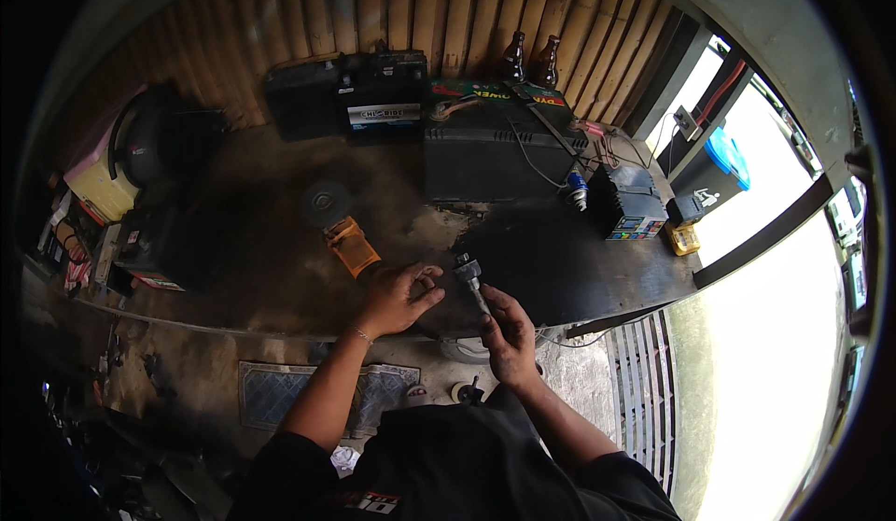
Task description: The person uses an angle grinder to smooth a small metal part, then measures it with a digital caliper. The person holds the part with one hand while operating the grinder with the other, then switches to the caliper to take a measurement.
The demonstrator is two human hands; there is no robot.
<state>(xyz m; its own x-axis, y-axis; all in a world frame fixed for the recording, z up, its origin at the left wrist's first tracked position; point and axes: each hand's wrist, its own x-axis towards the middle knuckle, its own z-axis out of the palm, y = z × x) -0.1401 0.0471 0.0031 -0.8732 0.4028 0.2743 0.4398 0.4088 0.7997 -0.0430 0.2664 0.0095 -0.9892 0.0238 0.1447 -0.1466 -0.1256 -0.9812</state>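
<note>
- right hand (509,334) grip clamped on a dark metal shaft part (469,278), held upright at frame centre above the bench (280,278).
- left hand (397,299) fingers apart, just left of the part, near an orange grinder (341,227).

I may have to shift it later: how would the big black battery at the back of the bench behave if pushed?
The big black battery is a squat, wide block, so it would probably slide rather than tip. It looks heavy for its size. Cables lie across its top and run to the small charger box, so a push would likely drag those.
</note>
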